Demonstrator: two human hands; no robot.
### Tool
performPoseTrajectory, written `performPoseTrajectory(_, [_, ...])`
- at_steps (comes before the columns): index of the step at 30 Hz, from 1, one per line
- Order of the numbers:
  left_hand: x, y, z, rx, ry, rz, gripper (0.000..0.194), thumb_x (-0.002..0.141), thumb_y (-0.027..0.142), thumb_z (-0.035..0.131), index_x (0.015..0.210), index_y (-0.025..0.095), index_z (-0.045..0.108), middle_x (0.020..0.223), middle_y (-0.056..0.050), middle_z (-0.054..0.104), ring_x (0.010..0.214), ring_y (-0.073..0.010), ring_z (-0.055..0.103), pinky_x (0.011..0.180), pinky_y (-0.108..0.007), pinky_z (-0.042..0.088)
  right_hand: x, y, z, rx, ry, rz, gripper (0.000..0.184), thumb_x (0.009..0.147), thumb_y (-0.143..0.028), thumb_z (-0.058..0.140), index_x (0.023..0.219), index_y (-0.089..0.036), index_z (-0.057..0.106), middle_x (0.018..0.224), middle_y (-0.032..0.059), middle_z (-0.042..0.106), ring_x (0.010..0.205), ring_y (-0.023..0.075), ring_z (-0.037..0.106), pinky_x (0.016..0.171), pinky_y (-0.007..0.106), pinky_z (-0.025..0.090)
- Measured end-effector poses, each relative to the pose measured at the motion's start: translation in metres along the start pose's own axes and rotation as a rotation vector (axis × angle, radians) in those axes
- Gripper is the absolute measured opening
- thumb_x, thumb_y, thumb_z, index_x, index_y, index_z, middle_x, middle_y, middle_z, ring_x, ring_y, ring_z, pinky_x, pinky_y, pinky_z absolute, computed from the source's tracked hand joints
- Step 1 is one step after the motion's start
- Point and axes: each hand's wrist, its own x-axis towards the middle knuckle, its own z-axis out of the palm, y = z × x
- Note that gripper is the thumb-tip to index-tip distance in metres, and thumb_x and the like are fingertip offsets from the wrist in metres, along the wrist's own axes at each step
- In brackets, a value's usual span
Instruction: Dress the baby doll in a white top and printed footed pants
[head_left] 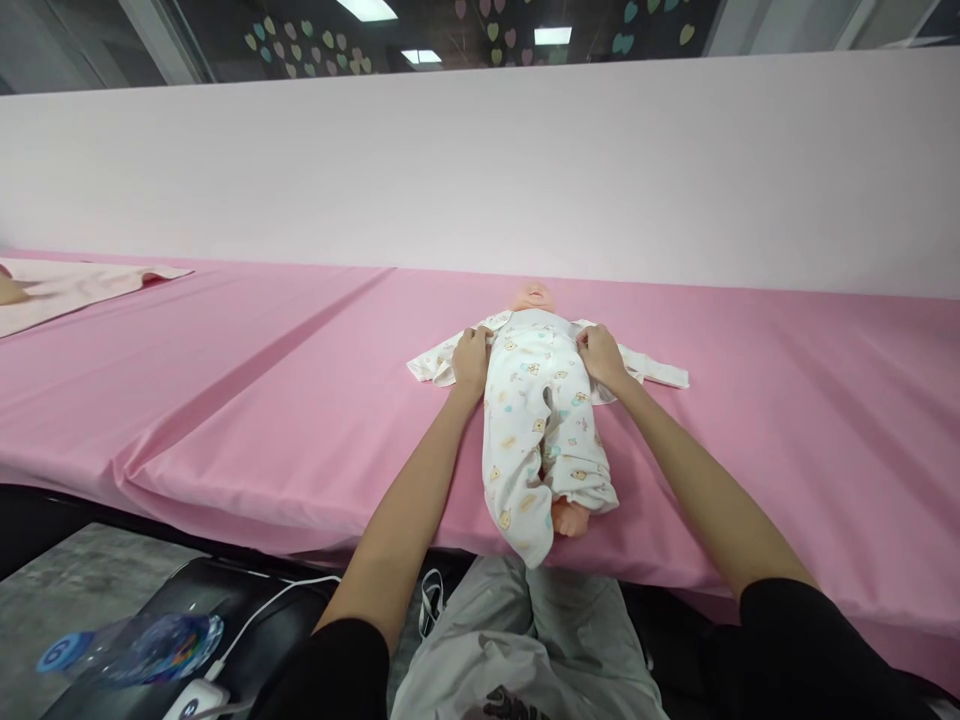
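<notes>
Gripping the patterned trousers [536,385] at either side of the waist, the left hand [472,355] and right hand [599,352] flank the doll [534,296], which lies on its back on the pink-covered worktop [300,400]. One bare foot [570,517] shows below a trouser leg; the white sleeves [666,373] spread outward.

The only view comes from a camera on the person's head, above and just back from the near edge of the tabletop [300,420]. It faces forward and down, across to the far edge, with the white wall [480,170] beyond. The lap [525,620] is closest, at the bottom; the wall stands farther off.
</notes>
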Motion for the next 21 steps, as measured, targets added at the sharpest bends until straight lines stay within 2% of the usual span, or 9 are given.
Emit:
performPoseTrajectory(3, [0.001,-0.003,-0.001,0.120,0.006,-0.002,0.021,0.088,0.022,0.045,0.107,0.020,0.054,0.095,-0.010,0.063,0.096,-0.0272,0.057,0.084,-0.038,0.040,-0.003,0.002,0.001,-0.211,0.123,-0.021,0.017,0.085,-0.014,0.040,0.088,-0.013,0.056,0.108,0.0166,0.052,0.103,0.0279,0.047,0.081,0.037,0.041])
performPoseTrajectory(5, [0.002,-0.007,-0.002,0.138,0.013,-0.042,0.017,0.088,0.030,0.048,0.097,0.018,0.056,0.091,-0.011,0.063,0.101,-0.0305,0.054,0.090,-0.043,0.037,-0.004,0.006,-0.001,-0.365,0.181,-0.028,0.020,0.083,-0.016,0.045,0.099,-0.011,0.056,0.111,0.0187,0.051,0.108,0.0309,0.044,0.085,0.040,0.038])
performPoseTrajectory(7, [0.003,-0.011,-0.005,0.032,0.029,-0.116,0.013,0.085,0.031,0.053,0.084,0.018,0.056,0.098,-0.014,0.061,0.107,-0.0322,0.051,0.090,-0.043,0.037,-0.004,0.012,-0.003,-0.370,0.218,0.011,0.033,0.079,-0.018,0.053,0.111,-0.009,0.053,0.113,0.0193,0.052,0.109,0.0323,0.043,0.088,0.043,0.036])
performPoseTrajectory(9, [0.005,-0.013,-0.011,-0.105,0.042,-0.178,0.013,0.082,0.029,0.057,0.075,0.019,0.053,0.100,-0.013,0.060,0.105,-0.0306,0.052,0.085,-0.040,0.040,-0.002,0.017,-0.007,-0.143,0.240,0.108,0.038,0.075,-0.019,0.059,0.111,-0.010,0.053,0.105,0.0154,0.056,0.102,0.0303,0.047,0.088,0.043,0.036])
performPoseTrajectory(11, [0.010,-0.012,-0.018,-0.213,0.047,-0.212,0.016,0.083,0.030,0.056,0.072,0.020,0.050,0.091,-0.009,0.061,0.092,-0.0251,0.057,0.079,-0.035,0.043,0.002,0.021,-0.012,0.145,0.247,0.212,0.024,0.071,-0.018,0.063,0.094,-0.014,0.059,0.087,0.0080,0.058,0.089,0.0252,0.052,0.086,0.040,0.038])
performPoseTrajectory(13, [0.018,-0.007,-0.027,-0.289,0.066,-0.239,0.020,0.087,0.034,0.049,0.072,0.020,0.049,0.080,-0.004,0.060,0.078,-0.0189,0.059,0.072,-0.031,0.045,0.008,0.020,-0.019,0.337,0.251,0.285,0.007,0.071,-0.019,0.063,0.073,-0.016,0.058,0.071,0.0020,0.054,0.076,0.0199,0.052,0.080,0.036,0.042])
performPoseTrajectory(16, [0.029,0.012,-0.040,-0.577,0.074,-0.324,0.026,0.090,0.039,0.044,0.073,0.020,0.048,0.072,-0.001,0.057,0.061,-0.0119,0.054,0.060,-0.025,0.045,0.018,0.007,-0.027,0.480,0.239,0.338,0.017,0.078,-0.021,0.055,0.064,-0.018,0.048,0.059,-0.0021,0.047,0.060,0.0145,0.050,0.064,0.029,0.047])
performPoseTrajectory(19, [0.032,0.039,-0.050,-1.044,-0.097,-0.361,0.025,0.083,0.041,0.055,0.074,0.018,0.052,0.070,0.000,0.056,0.049,-0.0079,0.048,0.049,-0.022,0.039,0.031,-0.019,-0.023,0.602,0.195,0.350,0.018,0.082,-0.018,0.049,0.065,-0.019,0.043,0.056,-0.0034,0.045,0.053,0.0115,0.048,0.055,0.025,0.046])
performPoseTrajectory(21, [0.032,0.055,-0.053,-1.066,-0.260,-0.283,0.024,0.081,0.042,0.058,0.076,0.018,0.055,0.072,-0.001,0.059,0.050,-0.0084,0.049,0.049,-0.022,0.039,0.039,-0.039,-0.011,0.629,0.160,0.331,0.019,0.081,-0.014,0.048,0.064,-0.019,0.041,0.054,-0.0046,0.042,0.050,0.0103,0.045,0.052,0.024,0.045])
